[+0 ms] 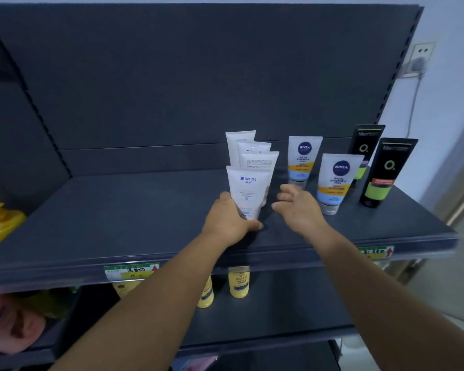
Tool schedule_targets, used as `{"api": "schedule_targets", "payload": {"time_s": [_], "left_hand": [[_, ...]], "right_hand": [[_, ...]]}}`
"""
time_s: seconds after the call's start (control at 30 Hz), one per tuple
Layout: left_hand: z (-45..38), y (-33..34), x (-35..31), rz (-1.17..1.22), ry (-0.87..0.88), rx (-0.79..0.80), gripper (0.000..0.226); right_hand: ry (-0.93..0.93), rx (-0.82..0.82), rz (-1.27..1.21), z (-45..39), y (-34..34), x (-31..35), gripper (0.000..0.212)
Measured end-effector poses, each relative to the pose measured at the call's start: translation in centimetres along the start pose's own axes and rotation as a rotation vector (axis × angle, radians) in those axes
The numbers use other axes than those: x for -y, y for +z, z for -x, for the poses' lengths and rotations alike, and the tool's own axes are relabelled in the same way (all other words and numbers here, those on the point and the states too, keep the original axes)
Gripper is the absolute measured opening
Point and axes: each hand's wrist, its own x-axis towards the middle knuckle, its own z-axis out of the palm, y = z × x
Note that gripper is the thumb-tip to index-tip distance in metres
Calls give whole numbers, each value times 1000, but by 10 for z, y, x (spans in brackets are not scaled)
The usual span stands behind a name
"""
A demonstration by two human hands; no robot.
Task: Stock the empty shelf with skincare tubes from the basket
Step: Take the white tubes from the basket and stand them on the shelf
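Upright on the dark grey metal shelf (145, 210), the front white plastic skincare tube (248, 190) stands cap-down, long axis vertical, its base gripped by the left hand (229, 222), while the right hand (298, 207) hovers open just beside it.

"nivea skin energy" on tube (335, 180)

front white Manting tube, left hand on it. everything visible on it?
The front white tube looks like soft plastic with blue Manting lettering and fine print. It stands upright, flat crimped end up, lower end hidden by the left hand, which grips it there. It heads a row of three more white tubes on the dark shelf.
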Motion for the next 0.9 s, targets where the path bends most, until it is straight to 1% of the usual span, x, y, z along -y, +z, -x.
{"api": "schedule_targets", "payload": {"time_s": [0.1, 0.17, 0.33, 0.43, 0.53, 0.6, 0.7, 0.8, 0.9], "left_hand": [[6, 13, -15, -10, -16, -1, 76], [11, 21, -25, -1, -23, -5, 78], [21, 30, -36, 39, -66, -36, 82], [32, 22, -27, -8, -37, -45, 86], [52, 2, -9, -124, 52, -67, 87], [71, -15, 8, -237, 125, -88, 84], [104, -43, 43, -385, 202, -95, 83], [141, -69, 84, -444, 203, -86, 84], [176, -92, 127, -491, 158, -60, 85]], "right_hand": [[-13, -27, 0, 12, -8, -6, 51], [-12, -46, 4, 20, -12, -9, 49], [-7, -63, 31, 40, -13, -12, 50], [-29, -77, 111, 53, -8, -11, 55], [-68, -109, 251, 75, 2, -8, 64], [-117, -137, 296, 96, 15, -4, 69], [-194, -166, 368, 132, 46, 7, 70], [-161, -64, 455, 174, 85, 19, 74], [-164, 51, 477, 213, 125, 28, 77]]}}
